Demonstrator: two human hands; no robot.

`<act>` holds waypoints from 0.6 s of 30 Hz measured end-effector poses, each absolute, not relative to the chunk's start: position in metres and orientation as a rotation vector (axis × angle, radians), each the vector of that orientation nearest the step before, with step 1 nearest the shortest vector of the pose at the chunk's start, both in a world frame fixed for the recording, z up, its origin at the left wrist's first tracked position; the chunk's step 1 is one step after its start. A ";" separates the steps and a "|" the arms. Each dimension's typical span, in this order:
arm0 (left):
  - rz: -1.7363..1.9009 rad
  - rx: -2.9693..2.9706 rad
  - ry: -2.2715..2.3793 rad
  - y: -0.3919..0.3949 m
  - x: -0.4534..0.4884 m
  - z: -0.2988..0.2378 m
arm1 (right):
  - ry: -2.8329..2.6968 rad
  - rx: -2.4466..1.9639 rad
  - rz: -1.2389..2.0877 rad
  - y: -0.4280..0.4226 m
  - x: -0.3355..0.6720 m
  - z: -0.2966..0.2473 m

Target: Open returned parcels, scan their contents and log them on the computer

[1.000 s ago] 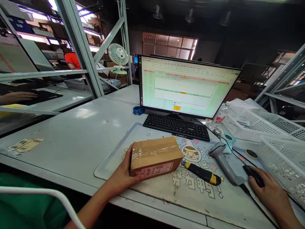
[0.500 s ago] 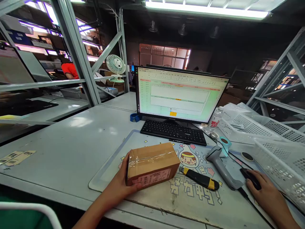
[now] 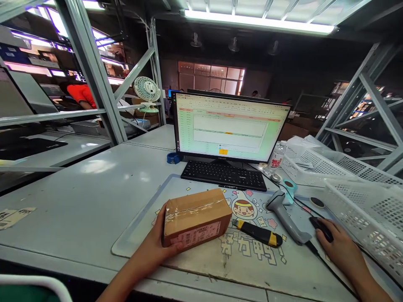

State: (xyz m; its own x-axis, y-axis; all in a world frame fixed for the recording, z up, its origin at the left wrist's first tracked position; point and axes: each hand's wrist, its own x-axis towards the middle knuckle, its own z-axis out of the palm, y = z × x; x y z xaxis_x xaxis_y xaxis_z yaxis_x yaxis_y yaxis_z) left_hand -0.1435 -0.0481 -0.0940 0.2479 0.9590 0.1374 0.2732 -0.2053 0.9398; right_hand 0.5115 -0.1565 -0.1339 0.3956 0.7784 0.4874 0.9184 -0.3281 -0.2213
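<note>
A taped brown cardboard box (image 3: 197, 216) with a printed label on its near side lies on a cartoon desk mat (image 3: 252, 260). My left hand (image 3: 155, 245) grips the box's left end, fingers curled under its near edge. My right hand (image 3: 341, 247) rests over a black mouse (image 3: 320, 226) at the right of the mat. Between the hands lie a yellow-and-black utility knife (image 3: 258, 233) and a grey barcode scanner (image 3: 283, 216). A black keyboard (image 3: 224, 174) and a lit monitor (image 3: 228, 127) stand behind the box.
White plastic baskets (image 3: 362, 201) crowd the right side. A blue tape roll (image 3: 173, 157) sits left of the monitor, a bottle (image 3: 277, 159) to its right. Metal rack posts (image 3: 94, 79) rise at the left, a small fan (image 3: 146, 90) behind. A person in red (image 3: 80, 94) works beyond.
The view has tilted up and shifted, so everything sits lower and further left in the frame. Both hands keep their hold; box and mouse have not visibly moved on the mat.
</note>
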 end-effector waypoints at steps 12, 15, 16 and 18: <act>0.954 1.641 1.233 -0.051 -0.141 -0.092 | -1.439 -2.181 -0.507 -0.157 0.498 -0.129; 0.975 1.627 1.221 -0.053 -0.139 -0.087 | -1.455 -2.142 -0.526 -0.157 0.498 -0.129; 0.986 1.621 1.220 -0.053 -0.138 -0.086 | -1.449 -2.131 -0.538 -0.157 0.498 -0.128; 0.994 1.607 1.231 -0.053 -0.138 -0.085 | -1.448 -2.112 -0.558 -0.158 0.496 -0.128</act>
